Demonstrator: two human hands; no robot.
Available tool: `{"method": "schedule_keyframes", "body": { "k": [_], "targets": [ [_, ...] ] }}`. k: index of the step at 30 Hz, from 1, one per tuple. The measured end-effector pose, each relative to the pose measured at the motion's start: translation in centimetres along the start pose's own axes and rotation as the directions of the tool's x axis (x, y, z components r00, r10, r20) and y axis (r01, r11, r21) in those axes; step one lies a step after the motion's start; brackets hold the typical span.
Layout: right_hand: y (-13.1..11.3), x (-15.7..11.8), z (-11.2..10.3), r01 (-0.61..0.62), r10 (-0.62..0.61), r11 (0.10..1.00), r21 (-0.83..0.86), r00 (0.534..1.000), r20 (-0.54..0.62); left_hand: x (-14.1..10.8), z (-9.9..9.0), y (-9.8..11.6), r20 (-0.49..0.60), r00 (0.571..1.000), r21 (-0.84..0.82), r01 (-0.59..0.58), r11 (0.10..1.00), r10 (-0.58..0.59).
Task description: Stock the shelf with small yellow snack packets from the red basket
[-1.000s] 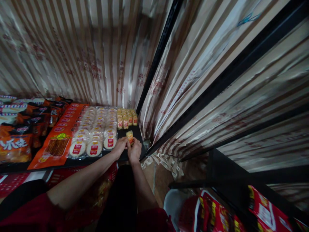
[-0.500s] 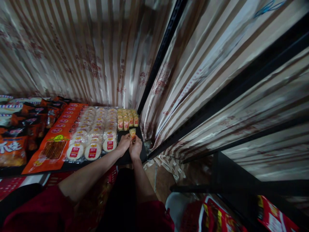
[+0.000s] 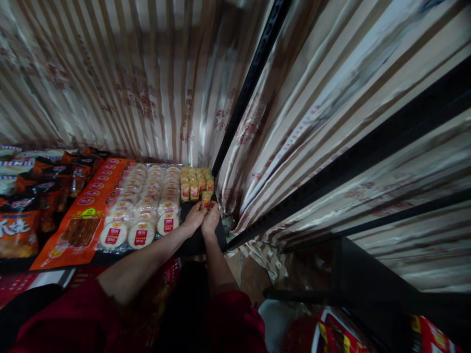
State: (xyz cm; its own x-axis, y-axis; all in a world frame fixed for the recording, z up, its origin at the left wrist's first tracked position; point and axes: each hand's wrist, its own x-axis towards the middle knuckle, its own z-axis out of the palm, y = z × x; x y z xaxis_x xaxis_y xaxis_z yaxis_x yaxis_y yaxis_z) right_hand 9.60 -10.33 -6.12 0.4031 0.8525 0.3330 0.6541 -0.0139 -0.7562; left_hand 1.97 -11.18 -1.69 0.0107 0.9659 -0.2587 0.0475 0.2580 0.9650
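Note:
Between my fingertips is a small yellow snack packet [image 3: 206, 198] with a red label, upright at the front of the yellow packets. My left hand [image 3: 195, 217] pinches its left side, and my right hand [image 3: 211, 218] grips it from the right. Just behind stand close rows of matching yellow packets [image 3: 195, 185] on the black shelf [image 3: 191, 244]. To the left of my hands lie rows of clear-wrapped round white crackers [image 3: 168, 223] with red labels.
An orange packet of brown sticks [image 3: 79, 230] lies left of the crackers, beside black-and-orange snack bags [image 3: 20, 228]. A black upright post [image 3: 246, 93] rises behind the shelf corner, against a pleated curtain [image 3: 158, 83]. Red packages [image 3: 342, 333] are low at the right.
Both hands have moved slightly forward with the yellow packet, bringing it closer to the rows behind. It now stands straighter, its red label facing me.

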Motion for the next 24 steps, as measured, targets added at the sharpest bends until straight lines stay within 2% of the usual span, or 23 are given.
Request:
{"method": "schedule_keyframes", "body": {
  "k": [3, 6, 14, 24],
  "targets": [
    [-0.4, 0.5, 0.2, -0.079, 0.080, 0.997, 0.021, 0.997, -0.019, 0.3, 0.1, 0.2, -0.023, 1.000, 0.010, 0.009, 1.000, -0.009],
    [-0.4, 0.8, 0.4, -0.081, 0.082, 0.996, 0.039, 0.996, -0.024, 0.8, 0.1, 0.2, -0.045, 0.999, 0.020, 0.005, 1.000, -0.005],
    [-0.4, 1.7, 1.2, -0.049, 0.048, 0.998, -0.028, 0.999, -0.026, 1.5, -0.3, -0.7, -0.055, 0.998, 0.021, 0.028, 0.999, -0.026],
    [0.0, 3.0, 2.0, 0.035, -0.035, 0.999, -0.016, 0.999, -0.031, 1.7, -0.6, -0.7, -0.037, 0.999, 0.146, 0.021, 0.989, -0.016]
  ]
}}
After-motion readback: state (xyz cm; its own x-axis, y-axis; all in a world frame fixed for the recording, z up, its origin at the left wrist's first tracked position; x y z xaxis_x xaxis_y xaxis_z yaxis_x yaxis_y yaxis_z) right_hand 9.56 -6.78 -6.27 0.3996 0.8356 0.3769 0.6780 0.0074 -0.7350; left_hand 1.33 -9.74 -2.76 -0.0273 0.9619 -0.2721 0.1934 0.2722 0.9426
